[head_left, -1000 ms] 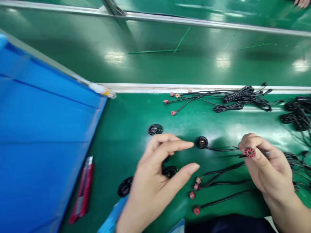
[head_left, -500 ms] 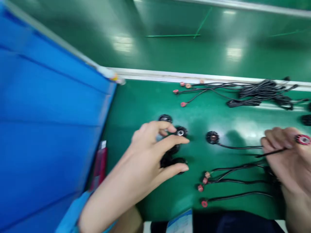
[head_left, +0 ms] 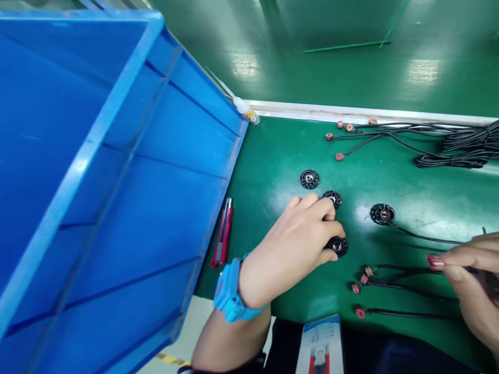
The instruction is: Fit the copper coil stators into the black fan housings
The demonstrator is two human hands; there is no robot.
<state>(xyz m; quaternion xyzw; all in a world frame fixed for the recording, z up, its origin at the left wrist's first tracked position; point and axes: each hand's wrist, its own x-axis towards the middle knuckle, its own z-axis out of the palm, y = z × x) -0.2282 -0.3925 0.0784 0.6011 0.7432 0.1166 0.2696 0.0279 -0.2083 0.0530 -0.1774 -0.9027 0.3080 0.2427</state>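
Left hand: bare, down at a black round slotted plastic disc (head_left: 338,246), thumb and index at either side of it; can't tell if that left hand (head_left: 294,239) is really gripping. Half a second ago it was spread wide over the pile.
Right hand: bare right hand (head_left: 475,283) pinching a small red toothed ring-shaped core (head_left: 433,262) between thumb and fingertips. Core's side-on now; earlier its face pointed at the camera.
Other discs: a second black round disc (head_left: 332,199) is part hidden behind the left fingers; the top black disc with a metal centre (head_left: 309,179) is in plain sight, was partly covered before.
Wired disc: black round disc with a copper-coloured core inside (head_left: 383,214), between the hands on the shiny green tabletop (head_left: 276,161), its black cable running right.
Camera: swung left, so way more of the blue plastic crate (head_left: 175,171) shows, plus the full red-handled cutter (head_left: 223,234).
Cut off: right hand and the coiled black cables (head_left: 463,148), both at the right edge.
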